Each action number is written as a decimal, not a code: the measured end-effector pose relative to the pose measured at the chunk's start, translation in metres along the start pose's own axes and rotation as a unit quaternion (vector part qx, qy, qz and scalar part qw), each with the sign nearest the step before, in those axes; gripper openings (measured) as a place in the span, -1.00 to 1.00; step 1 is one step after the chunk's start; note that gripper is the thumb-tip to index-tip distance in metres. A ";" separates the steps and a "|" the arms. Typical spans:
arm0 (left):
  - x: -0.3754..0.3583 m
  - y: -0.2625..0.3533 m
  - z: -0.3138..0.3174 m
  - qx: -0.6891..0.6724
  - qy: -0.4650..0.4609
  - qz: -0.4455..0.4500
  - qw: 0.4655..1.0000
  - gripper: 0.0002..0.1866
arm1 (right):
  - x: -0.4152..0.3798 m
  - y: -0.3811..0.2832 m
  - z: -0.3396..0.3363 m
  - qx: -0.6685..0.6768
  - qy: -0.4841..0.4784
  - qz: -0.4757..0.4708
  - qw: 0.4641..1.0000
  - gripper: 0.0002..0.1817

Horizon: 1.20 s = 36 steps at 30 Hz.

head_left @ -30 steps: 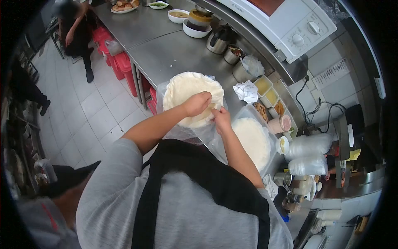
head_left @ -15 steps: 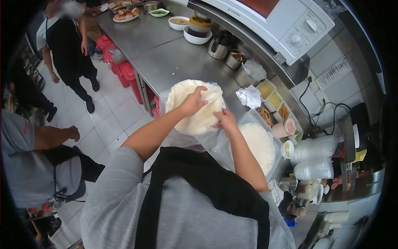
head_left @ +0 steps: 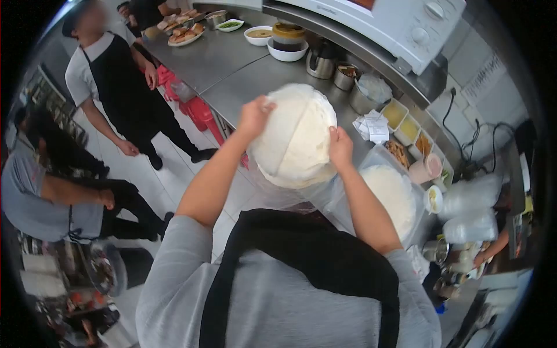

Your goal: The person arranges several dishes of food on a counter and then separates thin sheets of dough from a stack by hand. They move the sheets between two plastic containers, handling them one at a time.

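A pale round sheet of dough (head_left: 299,133) is held up between both my hands, above the counter's front edge. My left hand (head_left: 255,116) pinches its upper left rim. On the right rim, my right hand (head_left: 340,147) has its fingers closed on the edge. Below the sheet lie more pale dough and clear plastic (head_left: 284,194). To the right, a second pale round stack (head_left: 389,194) rests in a clear plastic container, partly behind my right forearm.
Small tubs of fillings (head_left: 408,129), a folded paper (head_left: 372,126) and metal pots (head_left: 346,76) line the counter's back. White bowls (head_left: 288,54) stand farther left. A microwave (head_left: 400,29) sits above. Co-workers (head_left: 116,75) stand on the left.
Both hands have taken hold of the round sheet at its sides and raised it. The view has shifted, and the co-workers at the left have changed position.
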State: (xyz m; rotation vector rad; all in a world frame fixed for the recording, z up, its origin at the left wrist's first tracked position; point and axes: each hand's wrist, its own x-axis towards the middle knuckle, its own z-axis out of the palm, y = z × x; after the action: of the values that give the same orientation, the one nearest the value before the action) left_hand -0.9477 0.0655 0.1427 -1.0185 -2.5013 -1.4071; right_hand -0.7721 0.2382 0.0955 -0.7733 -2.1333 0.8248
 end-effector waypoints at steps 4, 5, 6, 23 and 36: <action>0.005 -0.005 -0.082 -0.123 -0.017 -0.109 0.986 -0.61 | 0.013 0.015 -0.007 -0.015 -0.045 -0.003 0.999 -0.62; 0.006 -0.012 -0.101 -0.139 -0.028 -0.127 0.982 -0.65 | 0.014 0.016 -0.008 -0.038 -0.067 0.012 0.997 -0.63; 0.002 -0.009 -0.119 -0.213 -0.031 -0.177 0.960 -0.67 | 0.015 0.018 -0.009 -0.062 -0.089 0.025 0.994 -0.63; 0.021 0.118 -0.182 -0.263 -0.041 -0.207 0.941 -0.49 | -0.015 0.005 -0.011 -0.281 -0.036 -0.044 0.958 -0.59; -0.140 0.138 0.166 -0.403 -0.508 -0.184 0.738 -0.90 | -0.120 0.047 -0.160 0.550 -0.036 0.362 0.752 -0.58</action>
State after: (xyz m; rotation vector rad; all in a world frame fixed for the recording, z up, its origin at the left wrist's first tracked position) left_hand -0.7194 0.1743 0.0935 -1.9384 -2.8036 -2.8329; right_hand -0.5672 0.2312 0.1001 -0.8460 -0.9338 2.2277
